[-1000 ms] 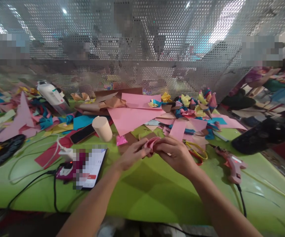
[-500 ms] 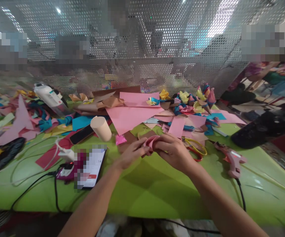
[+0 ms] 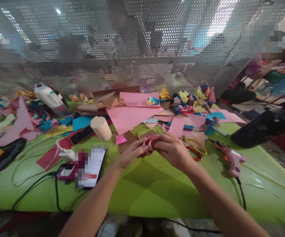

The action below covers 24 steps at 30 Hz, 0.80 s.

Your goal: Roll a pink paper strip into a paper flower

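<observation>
A curled strip of pink paper (image 3: 149, 142) is held between my two hands above the green table (image 3: 154, 194). My left hand (image 3: 132, 151) pinches its left side, thumb toward me. My right hand (image 3: 172, 148) grips the right side with bent fingers, which hide part of the strip. Just beyond my left hand lie a small bright pink packet (image 3: 120, 139) and a cream paper cylinder (image 3: 101, 128), standing tilted. Close by my right hand rest scissors (image 3: 195, 148) with yellow and red handles.
A pink glue gun (image 3: 231, 159) with a black cord lies at right, near a black bottle (image 3: 256, 131). At left are a lit phone (image 3: 93, 171), a purple power strip (image 3: 67, 172) and cables. Paper scraps and pink sheets (image 3: 132, 117) pile along the perforated metal screen (image 3: 144, 72).
Both hands keep hold of the pink strip in nearly the same place. Its loop shows slightly more open at the top, and the fingers have shifted only a little.
</observation>
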### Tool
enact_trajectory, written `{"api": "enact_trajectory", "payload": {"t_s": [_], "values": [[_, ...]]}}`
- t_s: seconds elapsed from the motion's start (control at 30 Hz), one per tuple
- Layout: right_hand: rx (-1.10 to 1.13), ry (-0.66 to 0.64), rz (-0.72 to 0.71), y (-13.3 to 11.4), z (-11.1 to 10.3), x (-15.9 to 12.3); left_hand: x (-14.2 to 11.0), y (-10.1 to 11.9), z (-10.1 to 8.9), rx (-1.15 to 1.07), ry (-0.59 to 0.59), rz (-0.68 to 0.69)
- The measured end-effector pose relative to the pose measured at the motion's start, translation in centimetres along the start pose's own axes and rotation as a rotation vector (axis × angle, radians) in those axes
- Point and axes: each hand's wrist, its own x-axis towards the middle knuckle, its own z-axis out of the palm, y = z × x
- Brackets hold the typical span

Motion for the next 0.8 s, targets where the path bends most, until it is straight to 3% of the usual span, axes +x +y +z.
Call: {"api": "enact_trajectory", "payload": {"t_s": [0.23,0.53,0.8], "values": [[0.013,0.000,0.003,0.1,0.3,0.0,0.1,-0.4,0.1,-0.036,0.025,-0.006],[0.273,0.084,0.114,-0.3,-0.8,0.7,0.0,-0.7,-0.4,-0.056,0.034,0.004],[0.175,0.097,0.060,-0.4,-0.5,0.6,0.3,-1.1,-0.5,-0.094,0.012,0.014]]}}
